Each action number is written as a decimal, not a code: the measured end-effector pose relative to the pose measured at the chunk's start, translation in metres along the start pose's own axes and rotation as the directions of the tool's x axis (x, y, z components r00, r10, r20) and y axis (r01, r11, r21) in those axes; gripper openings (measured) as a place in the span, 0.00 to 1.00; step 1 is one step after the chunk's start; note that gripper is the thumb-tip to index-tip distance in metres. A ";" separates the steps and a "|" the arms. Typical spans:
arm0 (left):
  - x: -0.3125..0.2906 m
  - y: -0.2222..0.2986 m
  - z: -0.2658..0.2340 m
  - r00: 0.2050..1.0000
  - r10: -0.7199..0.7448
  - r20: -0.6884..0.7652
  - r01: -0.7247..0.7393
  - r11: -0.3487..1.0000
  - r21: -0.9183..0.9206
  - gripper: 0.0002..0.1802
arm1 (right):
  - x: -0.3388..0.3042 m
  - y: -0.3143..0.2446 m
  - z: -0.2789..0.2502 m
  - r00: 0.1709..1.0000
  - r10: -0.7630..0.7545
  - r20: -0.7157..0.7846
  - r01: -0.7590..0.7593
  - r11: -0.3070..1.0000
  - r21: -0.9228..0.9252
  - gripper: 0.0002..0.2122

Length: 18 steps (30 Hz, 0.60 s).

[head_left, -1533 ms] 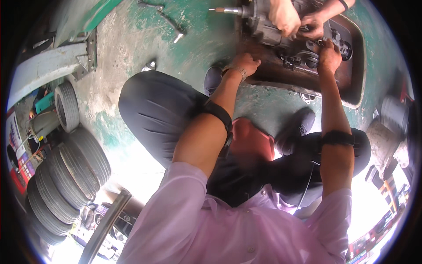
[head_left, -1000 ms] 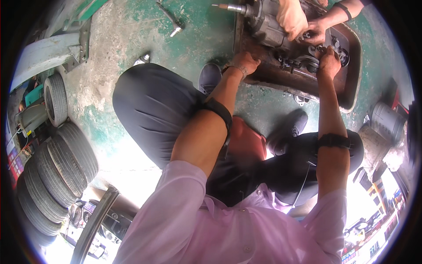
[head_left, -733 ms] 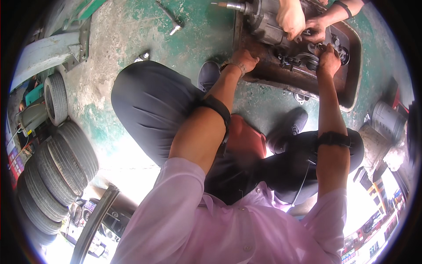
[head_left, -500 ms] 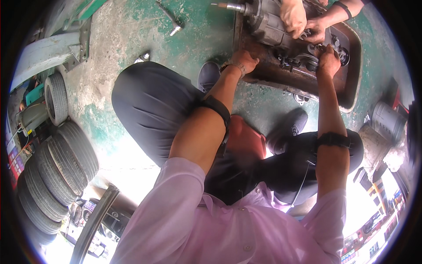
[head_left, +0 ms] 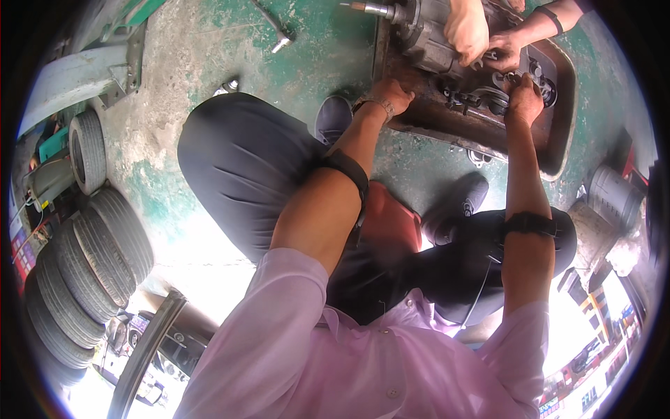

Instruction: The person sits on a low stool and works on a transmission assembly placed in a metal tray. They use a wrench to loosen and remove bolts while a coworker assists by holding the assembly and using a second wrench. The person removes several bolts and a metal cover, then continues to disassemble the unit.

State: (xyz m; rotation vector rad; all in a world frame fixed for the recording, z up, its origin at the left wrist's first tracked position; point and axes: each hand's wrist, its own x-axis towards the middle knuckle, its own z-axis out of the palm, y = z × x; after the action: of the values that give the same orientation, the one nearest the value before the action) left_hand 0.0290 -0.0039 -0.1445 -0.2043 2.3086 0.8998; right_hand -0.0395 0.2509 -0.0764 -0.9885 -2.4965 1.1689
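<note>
At the near left corner of a rusty metal tray [head_left: 555,150], my left hand [head_left: 391,98] lies with its fingers curled over the rim. My right hand [head_left: 525,103] is inside the tray, its fingers closed around a small metal part [head_left: 513,79] that they mostly hide. Just left of it lie dark round metal parts [head_left: 488,98], perhaps gears. A grey gearbox-like casing [head_left: 429,38] with a protruding shaft rests across the tray's far side. Close to my right hand, a co-worker's hands [head_left: 469,38] hold an open-ended wrench [head_left: 478,63] against the casing.
A ratchet-like tool [head_left: 279,43] lies on the green floor at the far left. Several tyres [head_left: 105,244] stand at the left. A red stool [head_left: 391,216] is between my legs, and a grey bucket [head_left: 618,185] stands at the right.
The view has shifted slightly. My right hand stays on the part in the tray, my left stays at the corner, and the co-worker's hands have barely moved.
</note>
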 end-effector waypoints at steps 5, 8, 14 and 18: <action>-0.001 0.002 -0.003 1.000 0.012 0.017 -0.012 1.000 0.017 0.27 | 0.000 0.000 0.000 1.000 -0.008 -0.011 0.008 1.000 -0.003 0.19; -0.001 0.002 -0.002 1.000 0.015 0.021 -0.016 1.000 0.017 0.27 | 0.001 0.002 0.000 1.000 -0.003 -0.016 0.004 1.000 0.020 0.19; -0.002 0.003 -0.003 1.000 0.012 0.029 -0.013 0.999 0.030 0.27 | 0.001 0.003 0.002 0.998 -0.044 -0.053 0.047 0.998 0.052 0.20; -0.005 0.005 -0.004 1.000 0.013 0.012 -0.013 1.000 0.019 0.26 | -0.002 0.001 0.002 0.999 -0.026 -0.044 0.031 0.992 0.126 0.19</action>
State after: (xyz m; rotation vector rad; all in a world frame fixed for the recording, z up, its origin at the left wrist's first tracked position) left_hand 0.0291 -0.0034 -0.1370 -0.1757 2.3085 0.8829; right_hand -0.0380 0.2489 -0.0779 -0.9310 -2.3632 1.2671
